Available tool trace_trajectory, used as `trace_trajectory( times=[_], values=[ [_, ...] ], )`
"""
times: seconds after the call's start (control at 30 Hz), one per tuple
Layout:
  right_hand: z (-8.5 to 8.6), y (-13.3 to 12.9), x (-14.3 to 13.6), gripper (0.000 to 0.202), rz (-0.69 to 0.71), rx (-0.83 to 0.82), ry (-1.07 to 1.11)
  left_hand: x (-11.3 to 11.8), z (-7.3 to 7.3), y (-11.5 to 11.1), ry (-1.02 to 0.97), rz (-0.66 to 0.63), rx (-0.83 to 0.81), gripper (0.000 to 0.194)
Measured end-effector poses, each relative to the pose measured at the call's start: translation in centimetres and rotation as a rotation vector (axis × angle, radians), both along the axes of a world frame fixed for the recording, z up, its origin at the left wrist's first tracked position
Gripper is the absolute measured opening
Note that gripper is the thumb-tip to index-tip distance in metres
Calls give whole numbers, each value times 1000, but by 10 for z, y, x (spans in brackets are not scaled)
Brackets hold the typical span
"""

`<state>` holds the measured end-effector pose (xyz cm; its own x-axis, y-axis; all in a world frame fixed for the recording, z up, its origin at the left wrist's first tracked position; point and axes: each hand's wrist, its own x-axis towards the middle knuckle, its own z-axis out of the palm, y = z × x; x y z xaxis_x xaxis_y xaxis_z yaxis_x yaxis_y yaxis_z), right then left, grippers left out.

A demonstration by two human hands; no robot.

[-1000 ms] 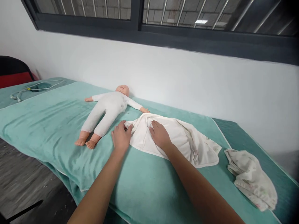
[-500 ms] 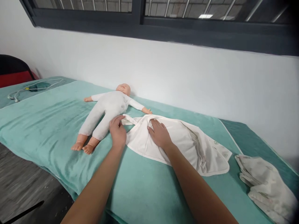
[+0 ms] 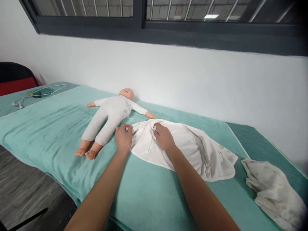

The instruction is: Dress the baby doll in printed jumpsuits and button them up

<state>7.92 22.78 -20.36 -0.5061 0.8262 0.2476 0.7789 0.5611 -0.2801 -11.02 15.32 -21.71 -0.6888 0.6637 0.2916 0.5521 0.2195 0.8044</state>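
A white cloth garment (image 3: 187,141) lies spread on the green sheet, creased, with a patterned inner side showing at its right end. My left hand (image 3: 123,137) is closed on the narrow left end of the garment, a bit of white cloth showing between its fingers. My right hand (image 3: 164,136) is closed on a fold near the garment's upper left, pinching white fabric between thumb and fingers. Just left of my left hand lies a baby doll (image 3: 110,112) in a white suit, on its back, arms spread, one hand near the garment's upper edge.
The green sheet (image 3: 149,195) covers the bed beneath everything. A crumpled patterned cloth (image 3: 274,189) lies at the right. At the far left are a looped pale cord (image 3: 20,103) and a red and black chair (image 3: 16,81). A white wall (image 3: 192,80) and barred window stand behind.
My left hand has closed on the garment's left end and drawn slightly down. My right hand's fingers have curled in and gathered a fold. The doll has stayed still; the view has tilted slightly.
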Motion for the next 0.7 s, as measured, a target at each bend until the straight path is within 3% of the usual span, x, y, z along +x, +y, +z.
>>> trace_trajectory(
  times=[0.17,0.4,0.53,0.7],
  values=[
    [-2,2,0,33,9,6,5,1,-1,-4,-6,-27,182,21],
    [-9,3,0,42,-42,7,-11,-3,-8,0,118,-139,280,42],
    [-12,0,-2,54,-149,-17,-64,0,-8,-2,190,-132,287,34],
    [-11,-7,14,68,-222,-56,-148,10,-5,-15,357,-315,229,29]
  ],
)
